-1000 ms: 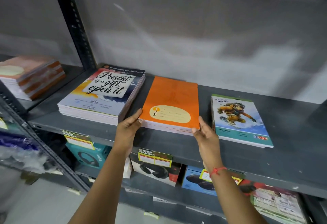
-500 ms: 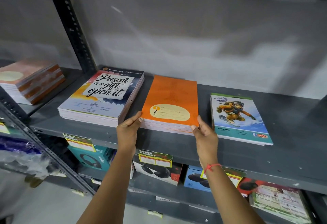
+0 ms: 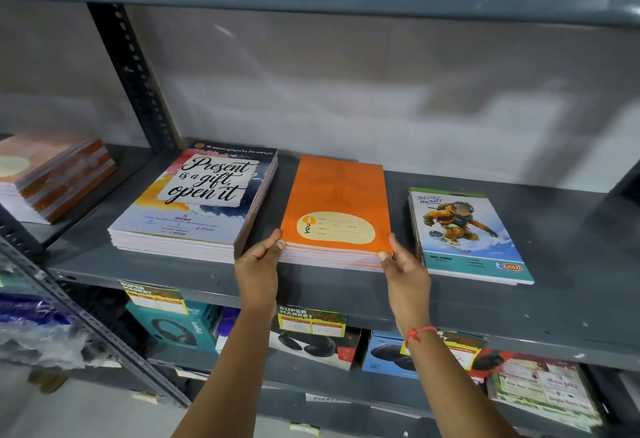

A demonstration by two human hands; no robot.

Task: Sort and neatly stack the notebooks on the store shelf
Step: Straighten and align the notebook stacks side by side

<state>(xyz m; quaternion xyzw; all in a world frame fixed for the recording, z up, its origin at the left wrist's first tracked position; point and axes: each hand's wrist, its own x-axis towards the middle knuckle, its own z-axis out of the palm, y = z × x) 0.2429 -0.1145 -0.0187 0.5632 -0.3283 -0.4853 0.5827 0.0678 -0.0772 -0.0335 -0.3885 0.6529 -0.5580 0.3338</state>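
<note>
Squaring step: left hand [image 3: 258, 266] and right hand [image 3: 407, 273] grasp orange notebook stack [image 3: 334, 209] at front corners on shelf [image 3: 346, 295]; next, likely align edges flush.

- The orange stack [image 3: 334, 209] has a narrow gap to the tall stack [image 3: 197, 202] on its left; the left hand [image 3: 258, 266] fills that gap's front.
- A wider bare strip of shelf [image 3: 568, 285] separates it from the blue notebooks [image 3: 467, 235]; the right hand [image 3: 405, 273] sits at its front.
- Right of the blue notebooks, the shelf is bare.
- An upright post [image 3: 133, 74] stands behind the tall stack.
</note>
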